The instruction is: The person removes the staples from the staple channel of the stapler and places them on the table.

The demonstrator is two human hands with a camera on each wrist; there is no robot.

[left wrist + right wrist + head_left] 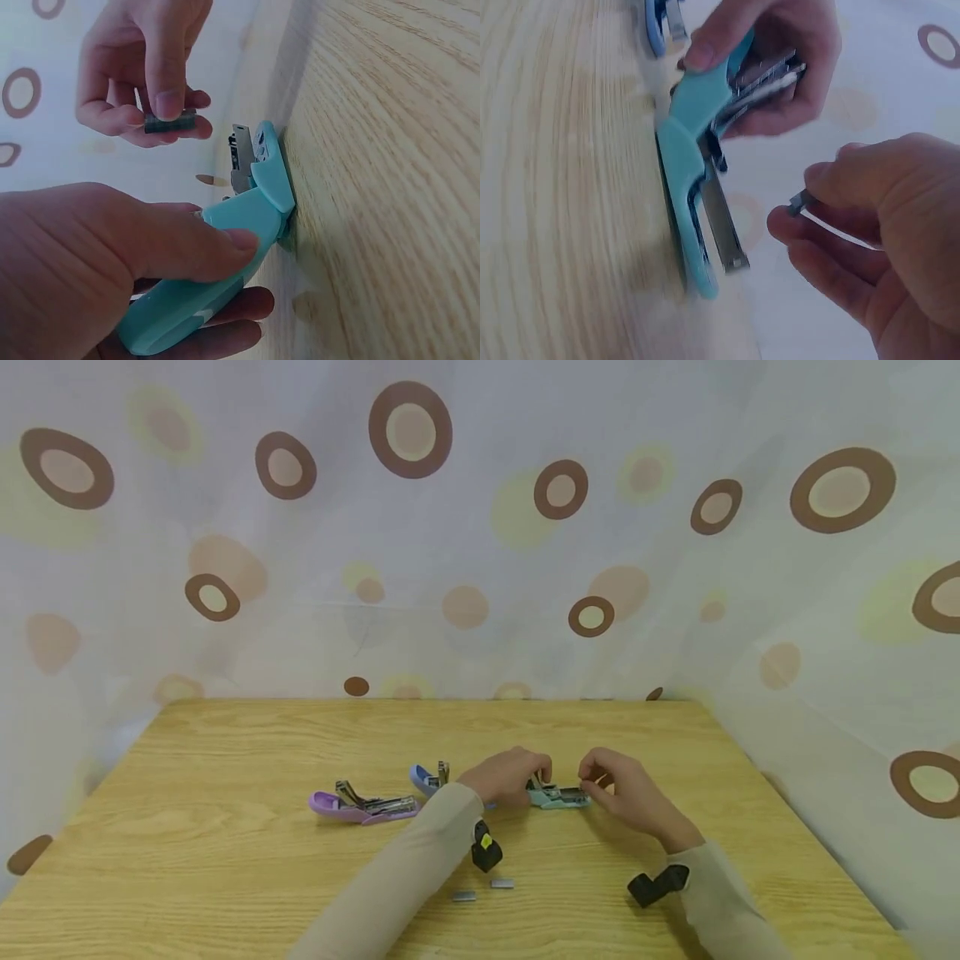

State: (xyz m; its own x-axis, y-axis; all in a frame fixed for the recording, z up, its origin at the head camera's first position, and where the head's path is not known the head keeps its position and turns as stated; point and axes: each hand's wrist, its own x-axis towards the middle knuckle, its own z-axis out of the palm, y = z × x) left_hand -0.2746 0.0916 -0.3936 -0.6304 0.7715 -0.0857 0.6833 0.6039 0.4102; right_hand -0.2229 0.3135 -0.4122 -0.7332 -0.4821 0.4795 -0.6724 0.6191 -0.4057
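My left hand [506, 777] grips a teal stapler [244, 217] by its raised upper arm, thumb lying along the side. The stapler's base rests on the table, and its metal staple channel [724, 221] is exposed, pointing right. Between thumb and fingertips, my right hand [633, 797] pinches a short grey strip of staples [170, 122]. In the right wrist view that strip is held a little apart from the channel's end.
To the left a purple stapler [345, 807] lies opened up. A blue stapler [426, 779], also opened, is partly hidden behind the left forearm. Two staple strips, one nearer [464, 897] and one farther [502, 884], lie on the wooden table [210, 827].
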